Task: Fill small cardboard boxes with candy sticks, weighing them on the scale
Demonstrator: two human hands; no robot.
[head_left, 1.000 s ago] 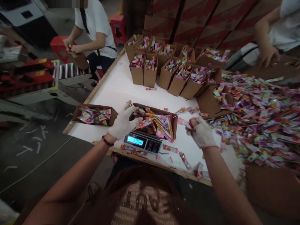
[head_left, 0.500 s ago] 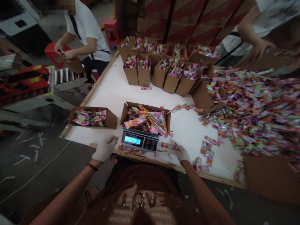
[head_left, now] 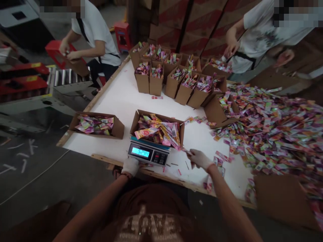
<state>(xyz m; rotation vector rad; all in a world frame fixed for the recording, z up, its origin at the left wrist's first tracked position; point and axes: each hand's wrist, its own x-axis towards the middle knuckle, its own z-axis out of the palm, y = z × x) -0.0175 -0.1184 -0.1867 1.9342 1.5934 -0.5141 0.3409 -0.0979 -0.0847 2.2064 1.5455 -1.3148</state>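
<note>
My left hand [head_left: 131, 166], in a white glove, is at the front left corner of the digital scale [head_left: 147, 154]. Its fingertips are hidden from me. To the right of the scale, my gloved right hand [head_left: 200, 159] is closed on a candy packet [head_left: 187, 152]. On the scale sits an open cardboard box [head_left: 182, 134] filled with pink and yellow candy packets [head_left: 158, 129]. The scale's blue display [head_left: 140, 152] is lit. Small packets lie in front of the scale, partly covered by it.
Another filled box [head_left: 117, 129] lies at the table's left edge. Several filled boxes [head_left: 156, 85] stand at the back. A large heap of packets [head_left: 272, 124] covers the right side. Co-workers are at the far left [head_left: 91, 30] and far right [head_left: 267, 37]. A cardboard flap [head_left: 282, 198] is at front right.
My left hand has moved right, to the scale's front edge. My right hand has risen toward the box's right corner with a packet. The display digits have changed.
</note>
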